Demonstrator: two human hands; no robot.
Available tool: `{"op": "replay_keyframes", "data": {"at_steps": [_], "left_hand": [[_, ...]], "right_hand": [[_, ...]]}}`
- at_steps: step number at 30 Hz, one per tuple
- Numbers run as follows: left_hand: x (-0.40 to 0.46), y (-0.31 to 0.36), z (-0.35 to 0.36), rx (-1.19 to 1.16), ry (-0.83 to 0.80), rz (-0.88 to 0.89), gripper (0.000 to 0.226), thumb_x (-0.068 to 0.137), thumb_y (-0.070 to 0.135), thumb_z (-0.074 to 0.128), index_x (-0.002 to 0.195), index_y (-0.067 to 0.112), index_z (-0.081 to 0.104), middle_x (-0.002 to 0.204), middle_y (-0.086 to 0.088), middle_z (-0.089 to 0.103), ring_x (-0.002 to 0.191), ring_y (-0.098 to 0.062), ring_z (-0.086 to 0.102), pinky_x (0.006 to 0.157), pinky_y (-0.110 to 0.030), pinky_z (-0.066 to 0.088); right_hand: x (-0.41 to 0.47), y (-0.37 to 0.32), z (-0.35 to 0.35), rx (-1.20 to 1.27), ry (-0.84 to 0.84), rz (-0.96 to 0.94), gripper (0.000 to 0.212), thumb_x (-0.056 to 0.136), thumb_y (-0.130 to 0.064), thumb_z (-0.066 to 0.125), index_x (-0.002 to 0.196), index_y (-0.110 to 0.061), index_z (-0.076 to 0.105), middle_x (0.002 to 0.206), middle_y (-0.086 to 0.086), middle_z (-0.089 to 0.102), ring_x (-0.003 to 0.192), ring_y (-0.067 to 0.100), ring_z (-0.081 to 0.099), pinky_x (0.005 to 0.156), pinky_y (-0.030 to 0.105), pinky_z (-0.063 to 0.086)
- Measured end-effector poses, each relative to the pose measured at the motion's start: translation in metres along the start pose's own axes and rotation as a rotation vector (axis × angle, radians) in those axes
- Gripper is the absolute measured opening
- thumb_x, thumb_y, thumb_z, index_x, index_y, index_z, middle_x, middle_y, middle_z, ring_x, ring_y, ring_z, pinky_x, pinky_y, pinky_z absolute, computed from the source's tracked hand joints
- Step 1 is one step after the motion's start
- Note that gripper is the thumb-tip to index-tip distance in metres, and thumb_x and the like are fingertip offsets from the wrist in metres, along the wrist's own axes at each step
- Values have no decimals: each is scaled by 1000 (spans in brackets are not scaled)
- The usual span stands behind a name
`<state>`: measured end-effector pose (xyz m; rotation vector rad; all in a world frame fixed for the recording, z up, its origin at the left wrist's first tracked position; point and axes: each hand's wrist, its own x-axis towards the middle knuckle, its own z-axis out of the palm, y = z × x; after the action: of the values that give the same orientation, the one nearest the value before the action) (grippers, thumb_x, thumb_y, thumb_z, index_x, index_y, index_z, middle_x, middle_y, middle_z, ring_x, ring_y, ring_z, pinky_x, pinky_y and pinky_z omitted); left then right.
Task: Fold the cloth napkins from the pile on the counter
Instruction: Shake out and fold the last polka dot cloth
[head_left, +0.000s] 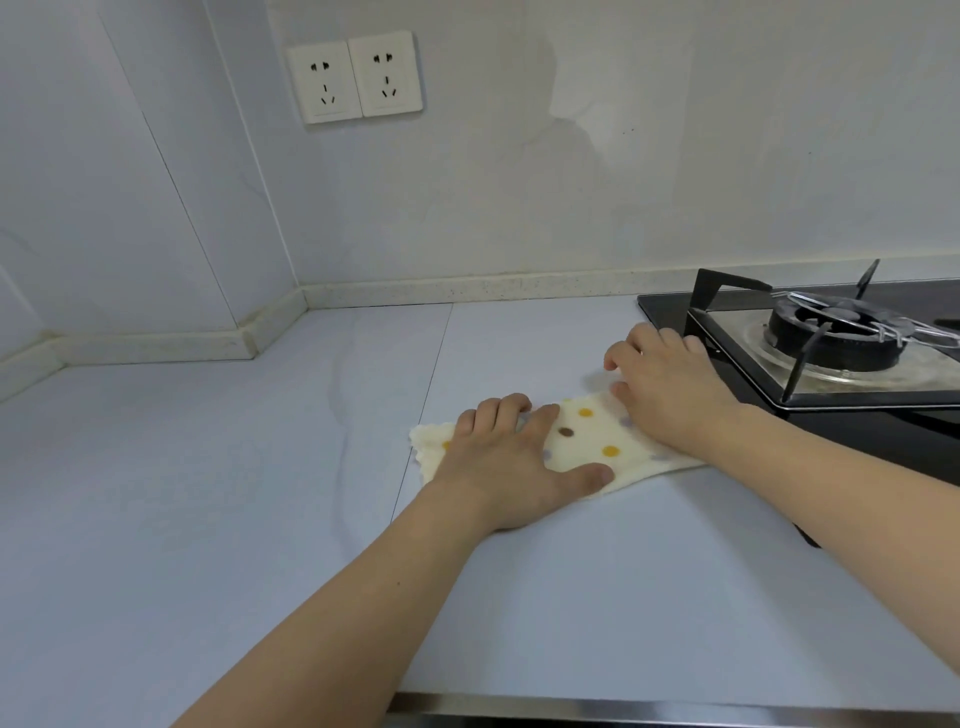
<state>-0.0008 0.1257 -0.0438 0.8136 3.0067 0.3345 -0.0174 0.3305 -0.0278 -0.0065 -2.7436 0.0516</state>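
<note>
Cream polka-dot napkin (582, 441) flat on counter (208, 493); left hand (511, 462) and right hand (665, 389) press it, fingers relaxed, gripping nothing.

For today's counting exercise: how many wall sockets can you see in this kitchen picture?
2. The left socket and the right socket sit side by side on the wall above the counter. None appears hidden.

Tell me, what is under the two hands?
A cream dotted napkin lies flat on the pale counter. The left hand and the right hand both press on it. The hands cover the cloth beneath them, so its folds are hidden there.
</note>
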Motion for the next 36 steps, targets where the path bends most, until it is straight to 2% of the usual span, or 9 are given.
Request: {"op": "replay_keyframes", "data": {"at_steps": [2, 4, 8, 12, 18, 22, 26, 30, 36], "left_hand": [[0, 0, 1, -12, 25, 14, 79, 82, 80, 31, 146, 35, 25, 148, 6, 22, 138, -18, 12, 114, -35, 11], [0, -2, 3, -17, 48, 23, 69, 92, 68, 29, 148, 28, 24, 150, 6, 22, 139, -17, 13, 114, -33, 11], [1, -23, 2, -16, -33, 51, 58, 102, 49, 19, 154, 24, 13, 160, 7, 12, 146, -11, 7, 120, -34, 6], [-5, -53, -2, -5, -32, 1, 55, 102, 45, 16, 153, 27, 14, 161, 10, 13, 147, -10, 9, 120, -35, 8], [-16, -57, -6, -35, 288, -194, 34, 100, 29, 31, 130, 27, 48, 129, 3, 44, 115, -21, 37, 92, -30, 25], [-16, -79, -28, -297, 174, -310, 13, 95, 33, 50, 103, 26, 57, 97, 7, 55, 96, -18, 49, 82, -29, 32], [-26, -99, -46, -712, 128, -242, 1, 88, 17, 66, 87, 17, 66, 83, -2, 62, 75, -13, 54, 67, -21, 42], [-27, -101, -45, -672, 211, -212, 3, 86, 10, 67, 84, 11, 68, 83, -2, 67, 72, -11, 57, 64, -12, 45], [-21, -104, -34, -392, 246, -243, 10, 90, 13, 56, 83, 19, 61, 82, 4, 62, 75, -13, 56, 59, -21, 39]], "right_hand": [[-10, -11, -7, 163, 71, 69, 25, 96, -21, 46, 119, -20, 54, 122, 4, 45, 112, 27, 45, 94, 38, 33], [-29, -19, -6, 376, -55, 110, 27, 100, -28, 38, 120, -23, 54, 128, 3, 46, 121, 26, 44, 101, 37, 34], [-57, -24, 3, 172, -330, 27, 53, 101, -46, 16, 149, -25, 22, 156, -2, 18, 145, 18, 13, 118, 35, 11], [-50, -23, -3, 119, -453, 26, 58, 101, -49, 9, 154, -26, 4, 162, 1, -4, 148, 17, -6, 120, 38, -1], [-34, -6, 3, 99, -507, -63, 62, 98, -57, 12, 153, -31, -1, 161, -4, -9, 148, 12, -11, 120, 38, -6], [-27, -8, 6, 77, -318, -58, 61, 99, -52, 29, 153, -26, 14, 162, -1, 1, 148, 18, 0, 119, 41, -5], [-72, -80, -14, 353, 208, -283, 39, 84, -23, 55, 123, -18, 57, 129, 3, 51, 116, 25, 47, 100, 38, 38], [-105, -149, -24, 450, -127, -335, 41, 93, -48, 43, 129, -27, 49, 124, -11, 45, 112, 13, 39, 100, 32, 35], [-109, -150, -23, 347, -167, -284, 45, 93, -55, 41, 130, -31, 50, 118, -10, 42, 110, 15, 34, 101, 30, 30]]}}
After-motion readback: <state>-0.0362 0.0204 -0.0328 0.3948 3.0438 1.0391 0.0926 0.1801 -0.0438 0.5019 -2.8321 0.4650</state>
